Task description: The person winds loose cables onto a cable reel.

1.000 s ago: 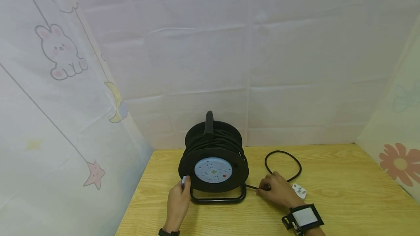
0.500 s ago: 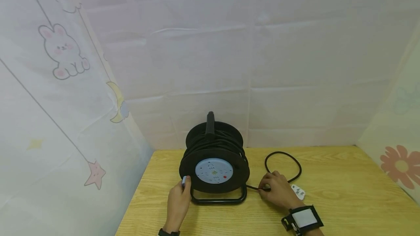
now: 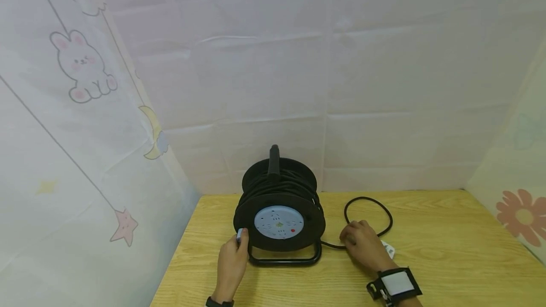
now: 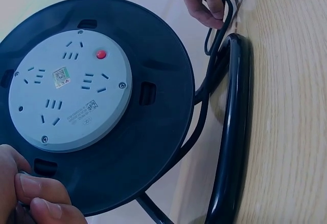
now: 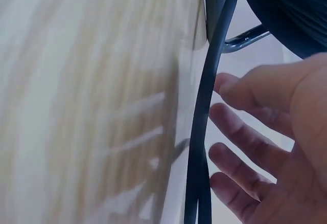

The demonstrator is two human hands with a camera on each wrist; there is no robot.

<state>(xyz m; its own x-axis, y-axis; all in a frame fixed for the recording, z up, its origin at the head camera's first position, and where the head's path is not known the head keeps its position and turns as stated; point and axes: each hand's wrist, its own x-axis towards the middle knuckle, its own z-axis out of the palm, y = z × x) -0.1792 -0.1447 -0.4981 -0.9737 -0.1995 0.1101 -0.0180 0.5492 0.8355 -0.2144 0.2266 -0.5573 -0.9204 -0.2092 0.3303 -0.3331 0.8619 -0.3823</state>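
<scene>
A black cable reel (image 3: 279,203) wound with black cable stands on the wooden table, its round pale-blue socket face (image 4: 69,91) toward me. My left hand (image 3: 232,259) grips a small pale knob (image 3: 239,235) at the lower left of the reel's disc; in the left wrist view its curled fingers mostly hide the knob. Right of the reel, my right hand (image 3: 364,246) is at the loose cable (image 5: 202,111). The right wrist view shows its fingers loosely extended and spaced apart, with fingertips (image 5: 220,114) right at the cable's edge.
The loose cable loops on the table (image 3: 443,231) behind my right hand. A white plug (image 3: 388,249) lies partly hidden beside that hand. The reel has a black tube stand (image 3: 283,262) and an upright carrying handle (image 3: 273,165). A pale printed sheet (image 3: 264,84) hangs behind.
My right hand has shifted slightly right along the cable and loosened; the cable between it and the reel sags more. The plug is more covered. My left hand keeps its grip.
</scene>
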